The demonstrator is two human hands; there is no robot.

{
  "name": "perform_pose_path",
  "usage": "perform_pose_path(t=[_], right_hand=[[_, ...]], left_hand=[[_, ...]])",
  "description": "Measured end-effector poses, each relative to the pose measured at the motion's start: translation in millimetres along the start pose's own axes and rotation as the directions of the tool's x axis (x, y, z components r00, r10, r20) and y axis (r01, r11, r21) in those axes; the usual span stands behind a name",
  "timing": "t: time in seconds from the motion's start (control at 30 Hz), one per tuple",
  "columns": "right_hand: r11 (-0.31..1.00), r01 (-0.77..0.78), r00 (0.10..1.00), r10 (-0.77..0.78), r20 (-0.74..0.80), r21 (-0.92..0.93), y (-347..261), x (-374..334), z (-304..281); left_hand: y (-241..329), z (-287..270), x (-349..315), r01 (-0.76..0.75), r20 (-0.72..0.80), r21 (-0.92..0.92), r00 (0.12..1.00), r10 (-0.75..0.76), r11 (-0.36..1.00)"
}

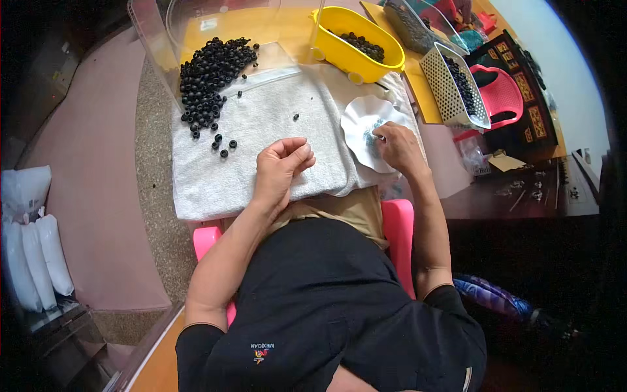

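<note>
White wavy-edged dish (354,124), roundish, facing up, right hand (401,149) over it

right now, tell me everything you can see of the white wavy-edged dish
The white dish is shallow, with a broad, rippled rim and a smooth, slightly shiny look; whether it is plastic or ceramic cannot be told. It sits face up on the right part of the white towel, below the yellow tub in the picture. Small bluish-green bits lie around its middle. The right hand reaches over it, hiding part of it; whether the fingertips touch it is unclear.
</note>
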State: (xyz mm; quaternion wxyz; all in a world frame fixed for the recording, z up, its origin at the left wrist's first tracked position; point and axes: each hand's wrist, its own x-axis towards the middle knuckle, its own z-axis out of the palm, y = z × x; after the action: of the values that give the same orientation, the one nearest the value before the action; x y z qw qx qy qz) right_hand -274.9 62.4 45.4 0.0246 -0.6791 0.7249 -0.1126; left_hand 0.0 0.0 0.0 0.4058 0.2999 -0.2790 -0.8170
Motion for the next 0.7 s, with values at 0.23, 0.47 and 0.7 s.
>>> perform_pose_path(t=[0.23,0.47,0.7], right_hand=[[0.999,0.022,0.999,-0.023,0.025,0.037,2.8,2.6,0.2],[0.999,0.038,0.999,-0.039,0.034,0.011,-1.2,1.9,-5.0],[0.998,0.049,0.997,-0.051,0.049,0.051,2.6,2.0,-6.2]], left_hand=[[-0.4,-2.0,1.4,0.000,0.005,0.002,1.000,0.000,1.000],[-0.5,-1.8,0.9,-0.005,0.006,-0.001,1.000,0.005,1.000],[-1.6,-1.8,1.6,-0.003,0.007,0.000,1.000,0.003,1.000]])
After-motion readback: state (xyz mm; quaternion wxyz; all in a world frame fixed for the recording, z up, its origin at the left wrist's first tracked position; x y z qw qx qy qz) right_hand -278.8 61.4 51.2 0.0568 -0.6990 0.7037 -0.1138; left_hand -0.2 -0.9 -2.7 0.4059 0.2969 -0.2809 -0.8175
